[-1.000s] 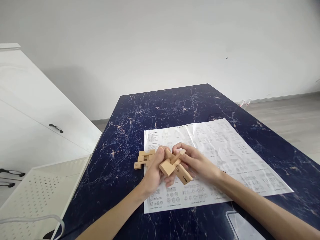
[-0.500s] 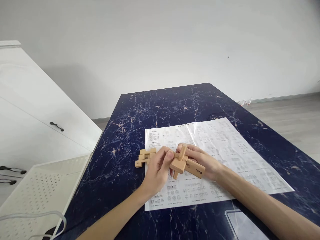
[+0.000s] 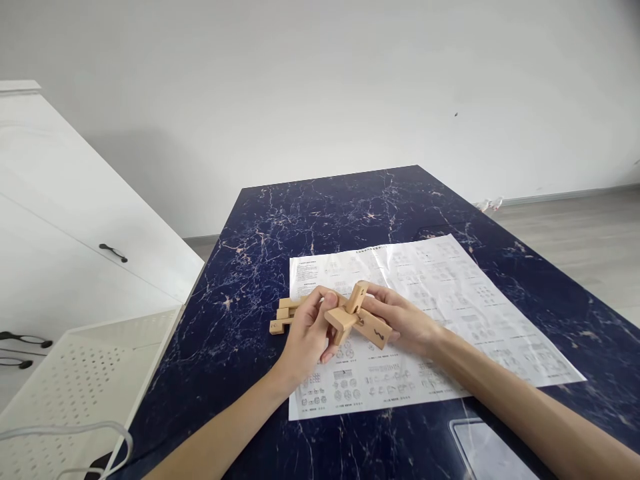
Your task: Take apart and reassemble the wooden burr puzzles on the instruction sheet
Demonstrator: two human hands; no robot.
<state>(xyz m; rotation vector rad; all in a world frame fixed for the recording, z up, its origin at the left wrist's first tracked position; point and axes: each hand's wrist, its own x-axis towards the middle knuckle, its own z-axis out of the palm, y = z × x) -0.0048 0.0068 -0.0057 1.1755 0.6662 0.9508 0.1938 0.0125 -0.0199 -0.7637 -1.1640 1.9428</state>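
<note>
Between my two hands is a wooden interlocking puzzle (image 3: 375, 328), made of several light wood bars that cross one another. One bar carries a dark squiggle mark and points to the right. My left hand (image 3: 309, 333) grips the puzzle from the left, thumb on top. From the right, my right hand (image 3: 407, 319) closes on it, with some of its fingers hidden behind the bars. The puzzle is held above a printed instruction sheet (image 3: 450, 293) with many small diagrams. Just left of my left hand lie other notched wooden pieces (image 3: 283, 313), partly covered by that hand.
The sheet lies on a dark blue marbled table (image 3: 320, 213). A pale rounded-corner object (image 3: 490, 447) rests at the near edge by my right forearm. On the left stand a white cabinet (image 3: 90, 193) and a perforated white surface (image 3: 75, 373) with a cable (image 3: 65, 432).
The puzzle has shifted slightly left and turned in my hands, so the upright bar and the marked bar sit at new angles. My left hand has moved a little left.
</note>
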